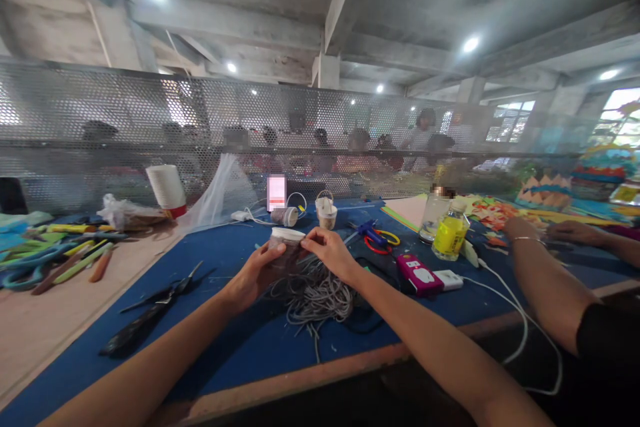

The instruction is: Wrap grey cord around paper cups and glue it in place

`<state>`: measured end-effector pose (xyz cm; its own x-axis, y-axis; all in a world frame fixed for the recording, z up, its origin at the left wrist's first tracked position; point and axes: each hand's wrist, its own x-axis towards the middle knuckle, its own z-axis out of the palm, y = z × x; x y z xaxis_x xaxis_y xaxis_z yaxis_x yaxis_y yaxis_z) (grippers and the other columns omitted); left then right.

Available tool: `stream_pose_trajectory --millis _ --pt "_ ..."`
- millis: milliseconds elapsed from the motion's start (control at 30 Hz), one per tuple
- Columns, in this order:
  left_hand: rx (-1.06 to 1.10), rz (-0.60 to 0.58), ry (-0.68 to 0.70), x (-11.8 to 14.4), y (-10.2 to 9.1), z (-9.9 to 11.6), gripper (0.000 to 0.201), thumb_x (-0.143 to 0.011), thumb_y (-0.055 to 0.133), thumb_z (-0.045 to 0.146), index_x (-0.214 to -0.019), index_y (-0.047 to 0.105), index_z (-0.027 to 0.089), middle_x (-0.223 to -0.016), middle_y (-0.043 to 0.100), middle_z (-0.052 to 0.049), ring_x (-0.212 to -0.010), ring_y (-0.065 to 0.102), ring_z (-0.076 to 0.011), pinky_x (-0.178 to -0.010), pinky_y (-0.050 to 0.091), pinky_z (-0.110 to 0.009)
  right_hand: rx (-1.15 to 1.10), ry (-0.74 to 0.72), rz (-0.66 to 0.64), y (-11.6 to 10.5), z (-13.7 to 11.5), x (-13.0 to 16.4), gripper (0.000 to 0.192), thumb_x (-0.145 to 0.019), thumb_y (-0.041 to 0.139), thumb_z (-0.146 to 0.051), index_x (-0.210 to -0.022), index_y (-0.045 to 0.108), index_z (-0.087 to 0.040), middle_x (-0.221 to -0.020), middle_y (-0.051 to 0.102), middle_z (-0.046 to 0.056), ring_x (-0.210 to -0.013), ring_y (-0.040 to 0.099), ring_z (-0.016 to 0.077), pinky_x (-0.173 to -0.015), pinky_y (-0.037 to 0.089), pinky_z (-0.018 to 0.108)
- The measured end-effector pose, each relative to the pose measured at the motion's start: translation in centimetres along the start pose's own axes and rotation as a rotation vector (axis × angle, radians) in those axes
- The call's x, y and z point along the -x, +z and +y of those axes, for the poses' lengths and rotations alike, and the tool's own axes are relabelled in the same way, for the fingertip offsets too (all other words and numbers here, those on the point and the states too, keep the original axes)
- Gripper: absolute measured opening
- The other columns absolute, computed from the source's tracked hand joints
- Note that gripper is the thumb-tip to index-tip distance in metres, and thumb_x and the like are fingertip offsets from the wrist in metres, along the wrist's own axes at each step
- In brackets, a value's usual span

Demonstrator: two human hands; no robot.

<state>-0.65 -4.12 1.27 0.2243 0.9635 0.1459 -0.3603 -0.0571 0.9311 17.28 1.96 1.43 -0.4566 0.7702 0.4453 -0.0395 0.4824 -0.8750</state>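
A white-rimmed paper cup (289, 232), its side wrapped in grey-brown cord, is held up over the blue table surface. Around its left side, the fingers and thumb of my left hand (263, 270) are closed. My right hand (327, 250) pinches at the right side of the cup, on what looks like the cord wound there; the fingertips hide most of it. Below both hands lies a loose heap of grey cord (320, 297). Behind the cup stand a small cup with a handle (326, 212) and a cord-wrapped cup on its side (286, 216).
Black-handled scissors (150, 310) lie at left, near stacked paper cups (166, 188) and several tools. A lit phone (277, 193) stands behind. On the right are a blue glue gun (364, 230), a purple box (419, 275), a yellow-labelled bottle (450, 235) and another person's arms (545, 273).
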Motion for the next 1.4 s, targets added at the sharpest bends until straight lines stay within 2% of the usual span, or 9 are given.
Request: stream_pose_trajectory --millis 233,633,900,1167,1400 --pt "0.032 0.015 -0.020 -0.11 -0.22 -0.19 0.037 -0.083 0.060 0.031 -0.116 0.064 0.018 -0.119 0.067 -0.011 -0.108 0.061 -0.0281 -0.093 0.046 -0.039 -0.010 0.055 0.039 -0.04 0.07 -0.21 0.019 -0.077 0.064 -0.037 -0.076 0.063 -0.018 -0.070 0.066 -0.002 -0.071 0.062 0.0138 -0.074 0.045 0.025" --pt "0.055 0.036 -0.054 -0.25 -0.61 -0.44 0.035 -0.081 0.062 0.034 -0.112 0.067 0.019 -0.113 0.069 -0.010 -0.104 0.063 -0.0283 -0.091 0.046 -0.038 -0.019 0.068 0.002 -0.12 -0.05 -0.09 0.021 -0.072 0.067 -0.040 -0.073 0.063 -0.019 -0.073 0.066 -0.002 -0.074 0.062 0.0148 -0.077 0.045 0.026" --pt "0.051 0.006 -0.050 -0.29 -0.40 -0.38 0.037 -0.083 0.058 0.035 -0.114 0.066 0.017 -0.117 0.067 -0.010 -0.109 0.060 -0.0294 -0.094 0.044 -0.039 -0.018 0.041 -0.008 -0.20 -0.08 -0.01 0.022 -0.077 0.063 -0.041 -0.078 0.063 -0.019 -0.074 0.066 -0.002 -0.075 0.062 0.0147 -0.077 0.045 0.026" --pt "0.056 0.016 -0.063 -0.19 -0.24 -0.15 0.036 -0.082 0.059 0.038 -0.111 0.068 0.020 -0.110 0.071 -0.009 -0.109 0.060 -0.0308 -0.097 0.042 -0.041 0.001 0.022 -0.004 -0.31 -0.24 0.10 0.021 -0.079 0.062 -0.040 -0.079 0.064 -0.019 -0.074 0.066 -0.002 -0.074 0.061 0.0145 -0.075 0.044 0.025" --pt "0.061 -0.006 -0.080 -0.21 -0.39 -0.11 0.039 -0.084 0.055 0.038 -0.113 0.067 0.016 -0.113 0.069 -0.011 -0.111 0.059 -0.0301 -0.097 0.041 -0.040 -0.010 0.010 -0.010 -0.37 -0.46 0.12 0.018 -0.080 0.061 -0.037 -0.080 0.064 -0.019 -0.074 0.066 -0.002 -0.074 0.062 0.0147 -0.076 0.045 0.026"
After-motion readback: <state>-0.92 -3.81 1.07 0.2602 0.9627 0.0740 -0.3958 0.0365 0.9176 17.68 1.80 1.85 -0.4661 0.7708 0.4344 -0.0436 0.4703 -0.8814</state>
